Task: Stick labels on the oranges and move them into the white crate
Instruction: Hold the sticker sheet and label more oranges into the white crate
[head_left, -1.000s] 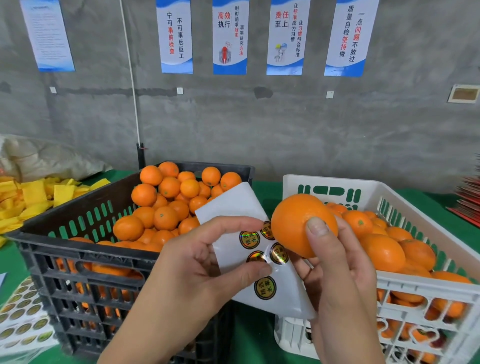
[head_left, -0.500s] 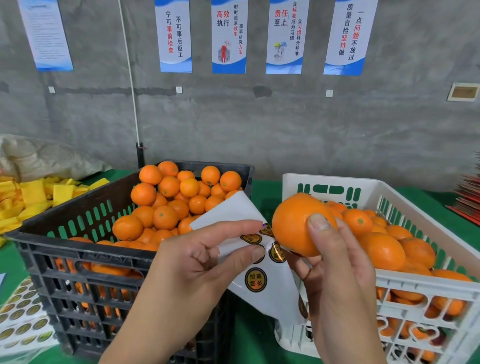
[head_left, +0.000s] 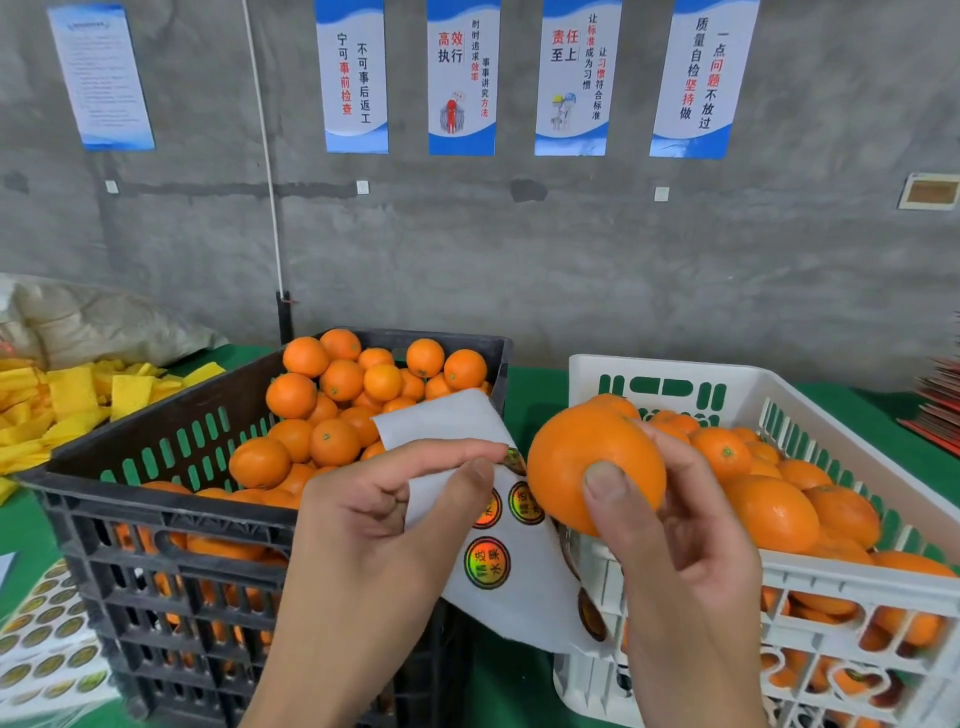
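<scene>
My right hand (head_left: 680, 540) grips an orange (head_left: 576, 462) between thumb and fingers, held over the near left corner of the white crate (head_left: 675, 371). My left hand (head_left: 384, 519) pinches a white label sheet (head_left: 519, 587) that carries round gold and black labels; index finger and thumb close on the sheet's upper part, right beside the orange. The sheet bends and hangs down between the two crates. The black crate (head_left: 156, 512) on the left is heaped with oranges. The white crate holds several oranges too.
More label sheets (head_left: 47, 639) lie on the green table at the bottom left. Yellow pads (head_left: 67, 400) are piled at the far left beside a sack. Red items (head_left: 940, 410) stack at the right edge. A grey wall with posters stands behind.
My left hand has folded the label sheet further over, its fingers sliding to the labels near the orange. The orange and my right hand stay almost in place.
</scene>
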